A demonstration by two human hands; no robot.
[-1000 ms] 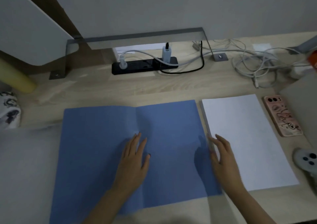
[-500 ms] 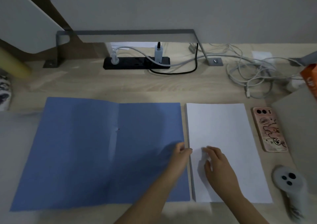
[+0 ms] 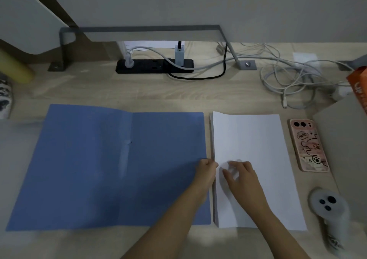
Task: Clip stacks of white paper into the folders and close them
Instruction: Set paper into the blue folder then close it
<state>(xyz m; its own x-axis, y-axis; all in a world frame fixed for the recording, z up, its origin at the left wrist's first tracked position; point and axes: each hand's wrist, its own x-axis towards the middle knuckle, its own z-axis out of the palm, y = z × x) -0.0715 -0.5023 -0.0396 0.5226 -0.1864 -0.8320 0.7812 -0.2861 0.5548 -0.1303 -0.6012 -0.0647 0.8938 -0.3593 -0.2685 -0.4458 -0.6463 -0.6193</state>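
Note:
A blue folder (image 3: 99, 165) lies open and flat on the wooden desk, its crease running down the middle. Just to its right sits a stack of white paper (image 3: 256, 139). My left hand (image 3: 205, 172) rests at the stack's left edge, fingers curled against the side of the sheets. My right hand (image 3: 241, 176) lies on top of the stack near that same edge, fingers bent, pinching at the top sheets. Whether any sheet is lifted cannot be told.
A pink-cased phone (image 3: 307, 144) lies right of the paper, a grey controller (image 3: 327, 205) nearer me. A black power strip (image 3: 155, 66) and tangled white cables (image 3: 294, 80) sit at the back. A grey board (image 3: 345, 139) and orange box (image 3: 359, 88) stand at the right edge.
My left hand left the middle of the folder and moved right to the paper stack's left edge. My right hand shifted onto the stack. The view moved so the folder lies further left.

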